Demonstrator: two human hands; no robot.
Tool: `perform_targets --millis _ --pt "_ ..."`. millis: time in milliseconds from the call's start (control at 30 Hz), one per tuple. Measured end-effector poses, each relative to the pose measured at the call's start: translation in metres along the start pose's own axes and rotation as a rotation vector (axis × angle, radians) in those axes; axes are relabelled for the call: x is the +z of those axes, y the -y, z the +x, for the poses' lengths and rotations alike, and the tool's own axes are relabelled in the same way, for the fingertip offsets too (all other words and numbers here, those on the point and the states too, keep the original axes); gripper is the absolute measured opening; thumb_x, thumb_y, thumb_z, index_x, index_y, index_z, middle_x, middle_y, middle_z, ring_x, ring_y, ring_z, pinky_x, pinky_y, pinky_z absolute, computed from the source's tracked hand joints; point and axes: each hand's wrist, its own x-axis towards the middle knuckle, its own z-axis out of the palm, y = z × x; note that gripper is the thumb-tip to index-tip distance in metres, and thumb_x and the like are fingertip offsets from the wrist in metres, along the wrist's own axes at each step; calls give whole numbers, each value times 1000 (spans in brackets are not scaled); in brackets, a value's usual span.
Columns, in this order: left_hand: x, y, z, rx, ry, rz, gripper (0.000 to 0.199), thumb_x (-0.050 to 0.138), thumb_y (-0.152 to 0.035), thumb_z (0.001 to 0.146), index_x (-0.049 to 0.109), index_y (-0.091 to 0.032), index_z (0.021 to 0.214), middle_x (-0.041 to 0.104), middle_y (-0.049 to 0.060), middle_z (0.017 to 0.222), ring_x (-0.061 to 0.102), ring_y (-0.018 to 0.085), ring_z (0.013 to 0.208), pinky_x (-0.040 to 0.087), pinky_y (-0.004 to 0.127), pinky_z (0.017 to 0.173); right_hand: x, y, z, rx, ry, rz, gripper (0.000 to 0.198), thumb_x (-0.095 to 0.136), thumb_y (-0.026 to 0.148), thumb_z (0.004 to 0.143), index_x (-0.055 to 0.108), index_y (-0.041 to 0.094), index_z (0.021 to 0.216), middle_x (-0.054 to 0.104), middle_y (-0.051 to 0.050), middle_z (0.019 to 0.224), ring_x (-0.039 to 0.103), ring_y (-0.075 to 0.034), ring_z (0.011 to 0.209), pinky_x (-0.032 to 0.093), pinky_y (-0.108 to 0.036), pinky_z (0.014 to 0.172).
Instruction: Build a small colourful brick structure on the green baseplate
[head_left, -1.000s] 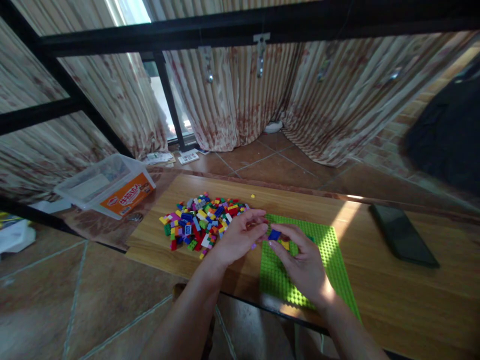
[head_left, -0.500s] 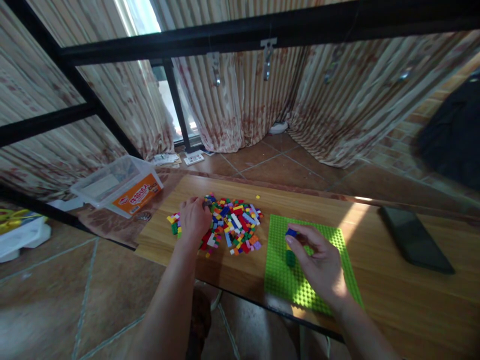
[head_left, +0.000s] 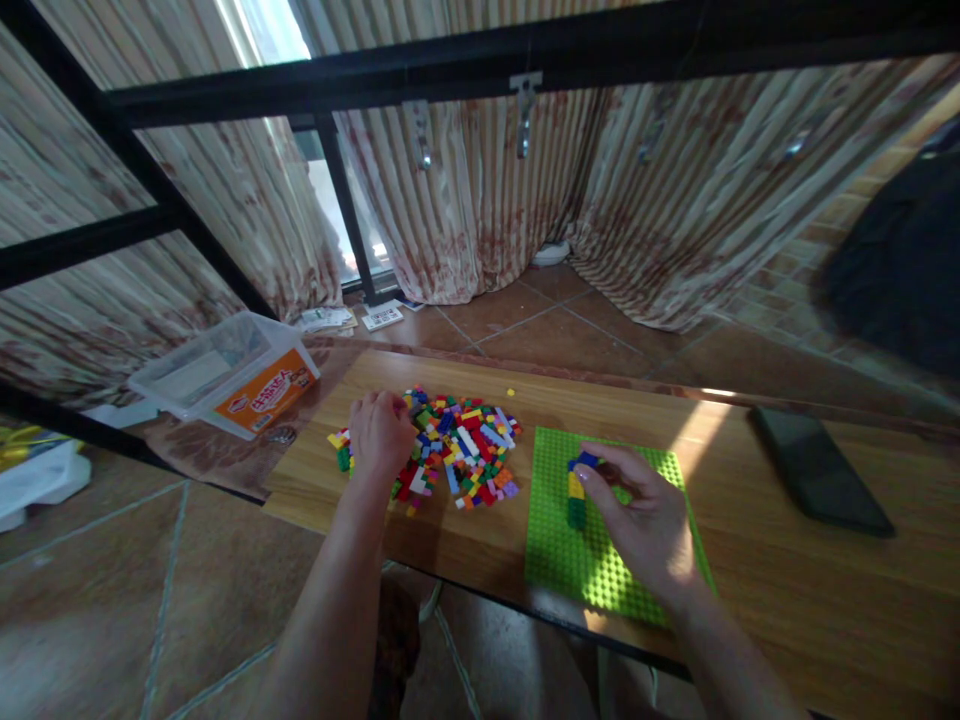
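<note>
My right hand (head_left: pixel 646 515) pinches a blue toy brick (head_left: pixel 587 460) between thumb and index finger over the green baseplate (head_left: pixel 551 560). Just beside that brick, a yellow brick (head_left: pixel 575 486) and a dark green brick (head_left: pixel 576 513) stand in a line on the plate. Whether the blue brick is pressed onto the studs I cannot tell. At the left end of the loose brick pile (head_left: pixel 469 440), my left hand (head_left: pixel 381 435) is closed with curled fingers. Its fingertips are hidden, so anything held there does not show.
A dark phone (head_left: pixel 821 470) lies on the wooden table (head_left: pixel 780 590) right of the baseplate. One yellow brick (head_left: pixel 511 392) sits apart behind the pile. On the floor to the left stands a clear plastic box (head_left: pixel 225 375) with an orange label. A black metal bar (head_left: pixel 450 75) crosses above.
The right fingers have shifted slightly, baring more of the yellow brick and more blue next to it. My left hand stays at the pile, fingers curled. The whole view has slid a little.
</note>
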Motion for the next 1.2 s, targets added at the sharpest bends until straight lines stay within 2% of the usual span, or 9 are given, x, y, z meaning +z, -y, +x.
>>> perform_targets --millis 200,333,533,667,767,867,967,1067,1200 --pt "6 -3 1 78 49 26 31 49 -24 83 68 -16 106 70 13 105 60 28 101 43 40 93 -7 -4 0 2 -39 7 25 67 37 82 71 24 103 70 -3 87 63 -16 72 56 -33 65" --pt "11 -5 0 96 81 65 30 48 -22 82 71 -17 99 71 12 102 61 28 99 42 40 94 -10 -6 -1 3 -51 -4 23 67 36 82 71 25 102 70 -1 83 63 -15 70 56 -31 65" --pt "7 -8 2 50 46 39 28 44 -20 84 70 -15 93 71 14 99 61 29 99 44 41 93 -16 -6 2 16 -105 16 22 69 36 80 71 26 100 69 -1 82 62 -14 68 55 -30 63" --pt "-1 -17 3 -45 -52 -188 29 43 -25 87 67 -15 101 71 13 97 63 28 95 47 39 87 -27 -5 5 72 -124 19 24 68 36 80 70 25 101 68 -1 82 62 -14 70 55 -31 65" --pt "0 -38 -9 20 -38 -482 27 46 -27 87 65 -16 103 71 9 93 65 23 88 50 34 82 -37 -7 10 132 -158 85 26 69 35 77 70 23 100 69 -2 84 63 -15 72 54 -32 69" --pt "8 -70 -38 184 93 -807 28 48 -26 87 62 -17 110 70 6 97 65 18 86 52 30 80 -47 -12 16 284 -241 305 28 70 35 75 70 22 100 70 -4 88 62 -14 70 53 -33 69" --pt "16 -103 -70 254 375 -1085 31 50 -26 87 62 -19 115 69 5 102 65 14 80 53 26 74 -57 -13 21 459 -279 663 28 66 32 74 68 21 99 68 -4 93 59 -12 69 52 -30 67" --pt "18 -125 -89 200 567 -1261 27 56 -24 83 66 -17 107 68 2 84 64 12 67 50 23 64 -66 -11 23 579 -201 889 26 63 31 74 66 22 98 67 -4 96 60 -12 73 51 -26 66" --pt "16 -139 -93 47 716 -1388 25 62 -26 79 64 -16 102 66 0 76 64 11 62 47 21 57 -70 -12 19 643 -112 775 32 70 33 70 65 21 99 64 -2 86 54 -10 63 44 -22 53"
